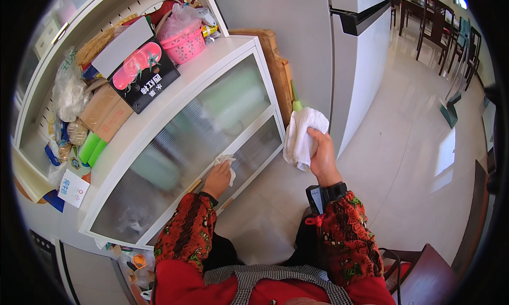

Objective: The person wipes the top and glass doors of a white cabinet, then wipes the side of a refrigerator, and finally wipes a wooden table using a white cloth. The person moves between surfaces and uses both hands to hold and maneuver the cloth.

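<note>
My left hand presses a crumpled white cloth against the white frame of a cabinet door, between two ribbed frosted-glass panels. Part of that cloth is hidden under my fingers. In my right hand is a folded white terry towel, held in the air to the right of the cabinet with the thumb on top. The upper glass panel shows blurred green shapes behind it. Below it lies the narrower lower panel. A wooden handle strip sits on the frame just left of my left hand.
On the cabinet top stand a pink basket, a black printed carton, a brown cardboard box and several bags. A grey refrigerator and wooden boards stand at right. Behind are a dustpan and a dark wooden chair.
</note>
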Action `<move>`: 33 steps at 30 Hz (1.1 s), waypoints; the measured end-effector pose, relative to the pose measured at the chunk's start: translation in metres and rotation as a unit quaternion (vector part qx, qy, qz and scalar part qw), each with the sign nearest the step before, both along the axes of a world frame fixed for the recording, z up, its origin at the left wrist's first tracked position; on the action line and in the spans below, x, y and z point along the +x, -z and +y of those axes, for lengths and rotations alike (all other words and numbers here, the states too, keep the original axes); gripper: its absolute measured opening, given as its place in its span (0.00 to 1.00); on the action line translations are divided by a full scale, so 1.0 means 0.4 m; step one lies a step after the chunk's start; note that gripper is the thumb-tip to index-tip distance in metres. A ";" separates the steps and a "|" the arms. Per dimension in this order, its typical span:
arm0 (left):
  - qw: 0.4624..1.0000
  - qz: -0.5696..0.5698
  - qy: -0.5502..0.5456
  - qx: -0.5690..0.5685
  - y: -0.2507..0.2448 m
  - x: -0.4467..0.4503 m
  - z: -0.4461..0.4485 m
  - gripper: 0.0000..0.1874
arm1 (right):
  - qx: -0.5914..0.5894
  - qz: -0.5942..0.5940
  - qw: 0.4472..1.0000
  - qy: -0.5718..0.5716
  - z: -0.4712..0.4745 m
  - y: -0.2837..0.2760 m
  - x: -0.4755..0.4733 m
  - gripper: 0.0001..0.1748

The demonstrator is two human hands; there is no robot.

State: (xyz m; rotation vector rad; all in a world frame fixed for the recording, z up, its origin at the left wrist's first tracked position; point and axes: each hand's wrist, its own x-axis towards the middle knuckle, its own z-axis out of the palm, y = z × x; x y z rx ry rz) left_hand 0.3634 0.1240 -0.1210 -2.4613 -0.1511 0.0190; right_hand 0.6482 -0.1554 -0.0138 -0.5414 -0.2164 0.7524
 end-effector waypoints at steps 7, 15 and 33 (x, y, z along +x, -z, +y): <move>0.909 -0.154 -0.202 -0.330 -0.142 -0.023 -0.128 0.14 | 0.035 0.015 0.999 0.034 -0.019 0.007 0.027 0.25; 0.443 -0.413 -0.167 -0.778 -0.298 0.114 -0.302 0.18 | 0.101 0.094 0.989 0.055 0.001 0.024 0.056 0.26; 0.195 -0.365 -0.026 -0.910 -0.204 0.549 -0.225 0.19 | 0.035 0.055 0.994 0.092 -0.060 0.129 0.171 0.27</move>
